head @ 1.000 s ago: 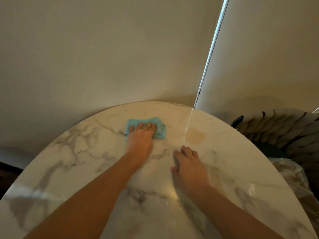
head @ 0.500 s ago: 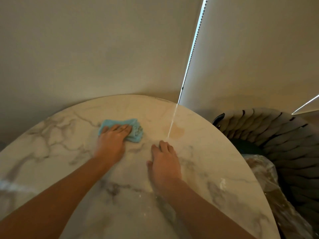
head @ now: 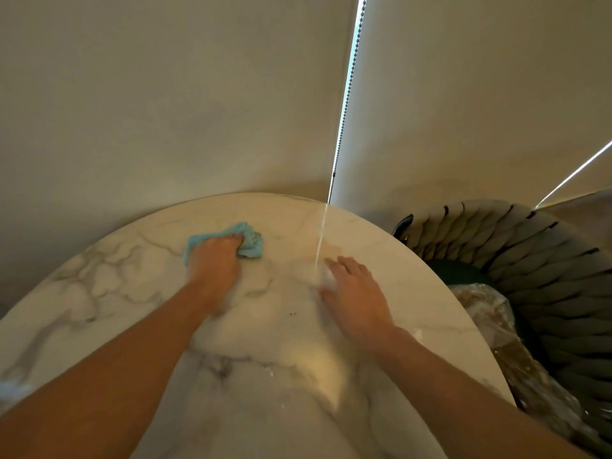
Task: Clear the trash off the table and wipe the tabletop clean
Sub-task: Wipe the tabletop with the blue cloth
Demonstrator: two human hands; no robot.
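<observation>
Left hand (head: pixel 214 260) is gripping a bunched blue cloth (head: pixel 249 238), fingers curling over it and pressing it down onto the bench (head: pixel 109 293). Cloth is sticking out past the fingertips on the far side and a little on the left of the hand, and is lying toward the far edge of the benchtop. Hand is looking slightly blurred. Right hand (head: pixel 356 293) is lying palm-down just beside it on the right, fingers straight and slightly spread, holding nothing, resting on or just over the marble; I cannot tell which. Both bare forearms are reaching in from the near edge.

Benchtop is rounded, white marble with grey veins, glossy. A faint tan smear (head: pixel 331 250) is showing just beyond the right fingertips, and a few dark specks (head: pixel 292 313) are sitting between the two wrists. Small white flecks (head: pixel 418 332) are lying near the right rim.

Off the right edge, a woven chair (head: pixel 530 260) is standing close to the bench, with a clear plastic bag (head: pixel 496 326) bunching between chair and rim. Behind, pale roller blinds (head: pixel 463 94) are hanging, a bead chain (head: pixel 346 94) dangling in the bright gap between them.
</observation>
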